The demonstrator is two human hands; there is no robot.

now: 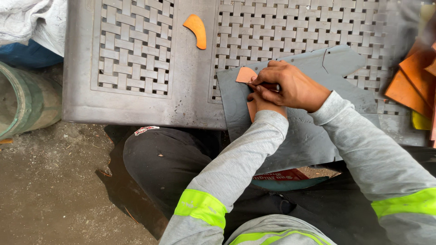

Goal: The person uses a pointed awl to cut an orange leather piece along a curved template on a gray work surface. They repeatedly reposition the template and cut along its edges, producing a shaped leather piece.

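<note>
A small tan leather piece (pixel 246 75) is held flat on a dark grey cutting mat (pixel 313 136), which lies over the right part of the grey plastic counter (pixel 190 90) with its woven-pattern top. The left hand (pixel 263 103) is pressed down on the lower part of the piece, fingers bent onto it, though most of that hand is hidden under the right one. The right hand (pixel 293 86) is clenched around a thin tool, probably a blade, whose tip is set at the edge of the leather; the tool itself is too covered to be made out clearly. For the cut to be done well, the piece should be kept pinned firmly so that it cannot slide, the holding fingers should be kept clear of the tool's path, and the stroke should be kept on the mat and not on the open lattice. A curved orange offcut (pixel 196 30) is seen well apart on the counter's middle strip, and a stack of orange leather sheets (pixel 415 81) is laid at the right edge. A green bucket (pixel 27 102) stands on the floor to the left; what is in it cannot be told
</note>
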